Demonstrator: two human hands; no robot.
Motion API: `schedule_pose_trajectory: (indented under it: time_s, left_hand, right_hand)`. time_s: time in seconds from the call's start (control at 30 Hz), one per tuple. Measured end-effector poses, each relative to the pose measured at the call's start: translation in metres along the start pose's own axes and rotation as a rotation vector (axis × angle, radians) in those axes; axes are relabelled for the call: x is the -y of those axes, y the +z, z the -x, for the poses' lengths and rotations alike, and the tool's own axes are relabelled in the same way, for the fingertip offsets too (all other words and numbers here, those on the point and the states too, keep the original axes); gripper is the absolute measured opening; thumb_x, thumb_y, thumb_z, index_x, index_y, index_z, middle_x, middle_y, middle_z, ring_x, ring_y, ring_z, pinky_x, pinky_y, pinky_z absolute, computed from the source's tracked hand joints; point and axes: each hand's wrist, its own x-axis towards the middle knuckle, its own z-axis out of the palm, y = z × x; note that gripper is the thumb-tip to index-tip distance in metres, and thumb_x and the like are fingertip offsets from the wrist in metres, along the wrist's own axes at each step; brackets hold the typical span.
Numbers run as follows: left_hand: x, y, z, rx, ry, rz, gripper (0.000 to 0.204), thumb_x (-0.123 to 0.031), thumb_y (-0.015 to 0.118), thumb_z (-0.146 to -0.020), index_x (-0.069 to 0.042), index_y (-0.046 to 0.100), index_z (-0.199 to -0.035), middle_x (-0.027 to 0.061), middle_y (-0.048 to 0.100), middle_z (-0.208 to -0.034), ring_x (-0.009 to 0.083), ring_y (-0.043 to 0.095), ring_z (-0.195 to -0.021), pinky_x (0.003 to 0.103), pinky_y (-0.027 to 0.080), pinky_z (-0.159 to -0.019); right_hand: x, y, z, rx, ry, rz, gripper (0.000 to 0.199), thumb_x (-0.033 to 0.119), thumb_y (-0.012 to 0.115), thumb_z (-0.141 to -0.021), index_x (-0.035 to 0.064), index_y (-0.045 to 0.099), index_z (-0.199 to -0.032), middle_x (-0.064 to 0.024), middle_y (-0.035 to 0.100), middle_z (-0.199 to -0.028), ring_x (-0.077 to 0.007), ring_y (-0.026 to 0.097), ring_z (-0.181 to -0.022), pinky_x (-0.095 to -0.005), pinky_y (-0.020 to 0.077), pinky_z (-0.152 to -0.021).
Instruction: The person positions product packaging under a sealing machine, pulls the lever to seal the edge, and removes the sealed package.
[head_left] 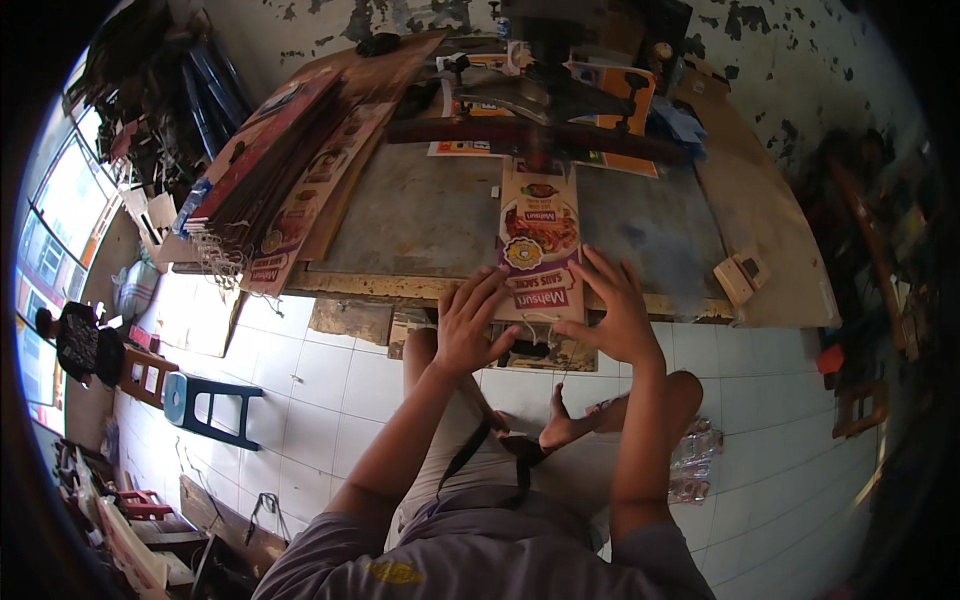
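Note:
A long, narrow printed hanging banner (541,218) with food pictures lies lengthwise on the grey worktable (410,215), its near end at the front edge. Thin white string shows at that near end. My left hand (474,325) rests along the banner's left edge, fingers stretched forward and thumb pointing inward. On the right edge lies my right hand (617,308), fingers spread and thumb toward the near end. Both hands are open and grip nothing. A dark metal press with a reddish bar (450,130) stands over the banner's far end, which it partly hides.
A stack of long boards (262,160) with dangling strings lies at the left, beside a similar printed banner (322,190). Orange printed sheets (630,105) lie behind the press. A small wooden block (738,278) sits at the right. A blue stool (215,407) stands on the tiled floor.

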Motion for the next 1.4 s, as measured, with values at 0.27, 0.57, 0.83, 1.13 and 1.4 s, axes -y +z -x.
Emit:
schedule_pose_trajectory:
  time_s: [0.27, 0.57, 0.83, 1.13, 1.4]
  left_hand:
    - [-0.008, 0.007, -0.002, -0.107, -0.065, -0.017, 0.053, -0.040, 0.072, -0.088, -0.011, 0.064, -0.132, 0.0044, 0.063, -0.143, 0.0261, 0.057, -0.132, 0.044, 0.035, -0.110]
    - [-0.022, 0.004, -0.006, -0.224, -0.167, 0.063, 0.041, -0.027, 0.077, -0.088, -0.012, 0.068, -0.126, 0.0032, 0.065, -0.137, 0.0257, 0.059, -0.126, 0.042, 0.040, -0.106]
    - [-0.033, 0.002, -0.011, -0.232, -0.251, 0.095, 0.036, -0.025, 0.072, -0.091, -0.011, 0.068, -0.124, 0.0052, 0.065, -0.137, 0.0277, 0.058, -0.128, 0.046, 0.039, -0.109]
    - [-0.034, -0.003, -0.011, -0.230, -0.275, 0.086, 0.038, -0.023, 0.071, -0.089, -0.010, 0.068, -0.124, 0.0064, 0.064, -0.138, 0.0274, 0.057, -0.128, 0.046, 0.037, -0.110]
    - [-0.038, -0.002, -0.011, -0.214, -0.257, 0.054, 0.036, -0.022, 0.070, -0.091, -0.007, 0.067, -0.124, 0.0080, 0.064, -0.136, 0.0284, 0.057, -0.128, 0.046, 0.038, -0.110]
  right_hand:
    - [-0.002, 0.004, 0.002, 0.008, 0.018, 0.025, 0.087, 0.058, 0.083, -0.078, 0.0080, 0.058, -0.145, -0.0154, 0.042, -0.161, -0.0287, 0.036, -0.152, -0.0541, 0.0185, -0.126]
    - [0.000, 0.013, 0.001, -0.042, 0.067, 0.018, 0.072, 0.046, 0.079, -0.088, 0.0093, 0.057, -0.146, -0.0129, 0.047, -0.159, -0.0265, 0.041, -0.149, -0.0518, 0.0231, -0.124]
    - [-0.008, 0.015, -0.005, -0.081, 0.039, 0.072, 0.073, 0.052, 0.078, -0.088, 0.0112, 0.058, -0.146, -0.0103, 0.049, -0.158, -0.0284, 0.045, -0.145, -0.0494, 0.0255, -0.121]
    - [-0.001, 0.020, -0.006, -0.033, 0.048, 0.204, 0.073, 0.057, 0.070, -0.093, 0.0150, 0.054, -0.150, -0.0085, 0.046, -0.160, -0.0285, 0.040, -0.148, -0.0477, 0.0242, -0.121]
    - [-0.003, 0.027, -0.003, -0.097, 0.020, 0.166, 0.068, 0.055, 0.066, -0.096, 0.0139, 0.054, -0.150, -0.0104, 0.046, -0.160, -0.0284, 0.040, -0.149, -0.0478, 0.0256, -0.121]
